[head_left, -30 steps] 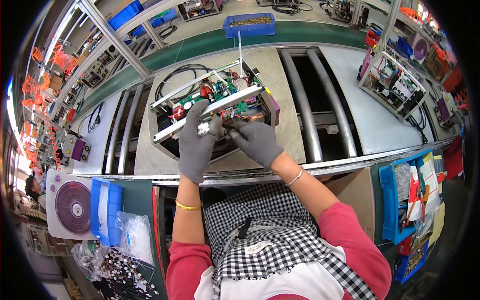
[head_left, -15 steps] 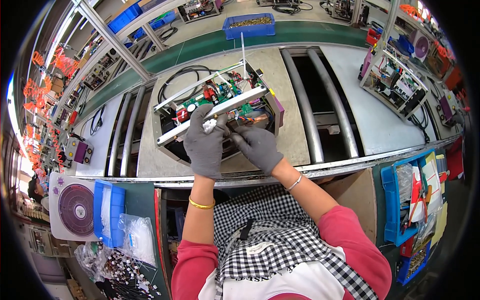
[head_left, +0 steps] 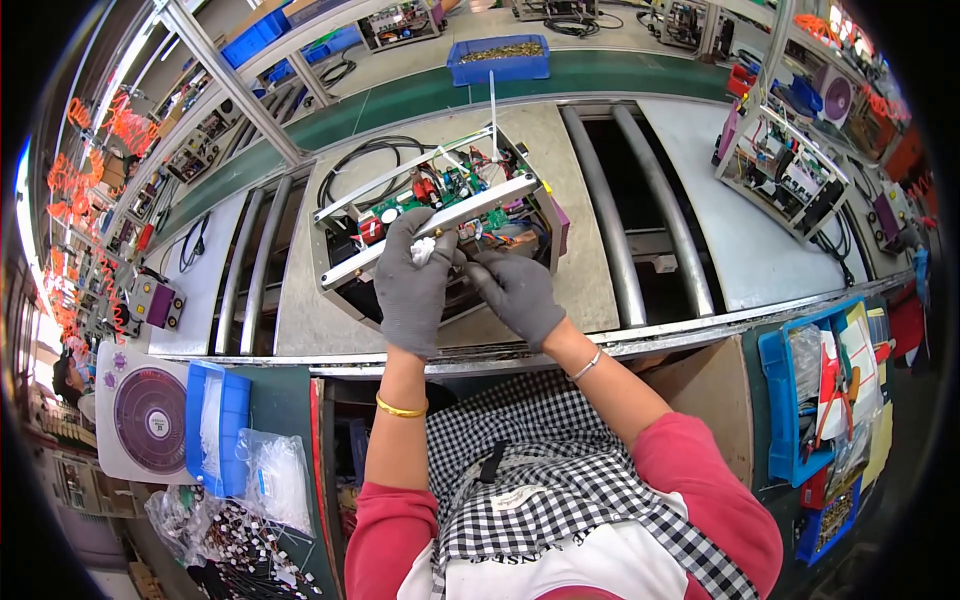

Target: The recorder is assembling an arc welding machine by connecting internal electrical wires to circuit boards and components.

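Note:
An open-framed electrical unit with green circuit boards (head_left: 491, 220) stands in front of me, a pale metal bar (head_left: 470, 211) crossing its top. My left hand (head_left: 410, 300), in a grey glove, reaches over the near side of that bar. Its fingers are curled around a few small white plastic pieces (head_left: 422, 250), probably connectors. Beside it, my gloved right hand (head_left: 520, 303) is closed in a pinch at the near opening of the unit, fingertips close to the left hand's. What the right fingers hold is hidden. Coloured wires (head_left: 507, 238) run inside the frame just beyond them.
A black cable (head_left: 345, 165) lies coiled behind the unit. Metal rollers (head_left: 625, 225) flank the board beneath it. Another open unit (head_left: 785, 165) stands at right. Blue bins (head_left: 215, 430) and a bag of white ties (head_left: 275, 480) are near left; a blue tool tray (head_left: 785, 405) is near right.
The view has shifted slightly. Both hands stay at the same place on the unit, with the white pieces still in the left and only slight finger movement.

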A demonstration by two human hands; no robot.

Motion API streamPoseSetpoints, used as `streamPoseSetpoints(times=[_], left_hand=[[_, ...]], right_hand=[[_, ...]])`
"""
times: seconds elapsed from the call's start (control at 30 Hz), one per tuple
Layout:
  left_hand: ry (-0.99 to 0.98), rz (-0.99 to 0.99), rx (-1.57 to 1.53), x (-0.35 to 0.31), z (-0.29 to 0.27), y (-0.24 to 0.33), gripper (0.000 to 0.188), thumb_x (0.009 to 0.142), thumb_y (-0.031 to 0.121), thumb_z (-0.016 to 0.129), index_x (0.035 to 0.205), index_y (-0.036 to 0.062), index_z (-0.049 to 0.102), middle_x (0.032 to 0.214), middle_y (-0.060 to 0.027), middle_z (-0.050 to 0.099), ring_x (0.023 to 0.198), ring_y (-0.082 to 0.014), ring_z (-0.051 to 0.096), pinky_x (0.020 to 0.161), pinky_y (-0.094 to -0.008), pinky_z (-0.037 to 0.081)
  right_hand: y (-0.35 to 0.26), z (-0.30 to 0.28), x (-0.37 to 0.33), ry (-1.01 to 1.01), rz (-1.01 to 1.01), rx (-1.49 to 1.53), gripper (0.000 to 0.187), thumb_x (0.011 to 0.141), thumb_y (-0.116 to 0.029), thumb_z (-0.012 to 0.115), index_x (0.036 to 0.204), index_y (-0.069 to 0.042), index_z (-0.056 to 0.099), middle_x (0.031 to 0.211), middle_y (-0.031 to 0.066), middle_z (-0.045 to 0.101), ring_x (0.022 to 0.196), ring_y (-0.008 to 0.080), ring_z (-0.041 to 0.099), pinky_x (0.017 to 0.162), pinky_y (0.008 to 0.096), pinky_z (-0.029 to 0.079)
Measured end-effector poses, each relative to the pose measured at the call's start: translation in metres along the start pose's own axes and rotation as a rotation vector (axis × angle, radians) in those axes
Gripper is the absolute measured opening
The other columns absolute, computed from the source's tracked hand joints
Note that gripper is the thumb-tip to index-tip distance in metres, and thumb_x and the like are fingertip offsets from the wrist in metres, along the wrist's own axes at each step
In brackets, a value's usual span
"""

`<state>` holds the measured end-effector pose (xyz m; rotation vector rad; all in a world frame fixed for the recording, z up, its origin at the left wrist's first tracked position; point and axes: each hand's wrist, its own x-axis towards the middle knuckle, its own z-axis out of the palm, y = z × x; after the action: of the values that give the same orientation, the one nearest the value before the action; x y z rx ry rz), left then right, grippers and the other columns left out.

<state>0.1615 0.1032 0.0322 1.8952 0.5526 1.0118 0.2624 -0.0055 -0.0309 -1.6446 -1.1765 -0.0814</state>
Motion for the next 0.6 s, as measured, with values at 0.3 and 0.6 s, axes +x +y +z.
streamPoseSetpoints(times=[0.3,0.6], left_hand=[[0.048,0.021,0.206,0.000,-0.001,0.006,0.037,0.087,0.022,0.075,0.118,0.0080,0.061,0.096,-0.0116,0.071,0.082,-0.0208,0.070,0.074,-0.0334,0.055],[0.069,0.361,0.507,-0.023,-0.008,0.020,0.064,0.087,0.011,0.068,0.146,0.0097,0.043,0.103,-0.0158,0.069,0.092,-0.0310,0.069,0.077,-0.0372,0.055]], right_hand=[[-0.001,0.011,0.009,0.116,-0.104,-0.021,0.022,0.093,-0.026,0.062,0.098,-0.006,0.070,0.085,0.0140,0.070,0.075,0.0335,0.067,0.065,0.0417,0.052],[-0.003,-0.016,-0.004,0.007,0.029,0.121,0.029,0.092,-0.027,0.066,0.114,-0.006,0.065,0.089,0.0149,0.069,0.079,0.0313,0.067,0.070,0.0377,0.054]])
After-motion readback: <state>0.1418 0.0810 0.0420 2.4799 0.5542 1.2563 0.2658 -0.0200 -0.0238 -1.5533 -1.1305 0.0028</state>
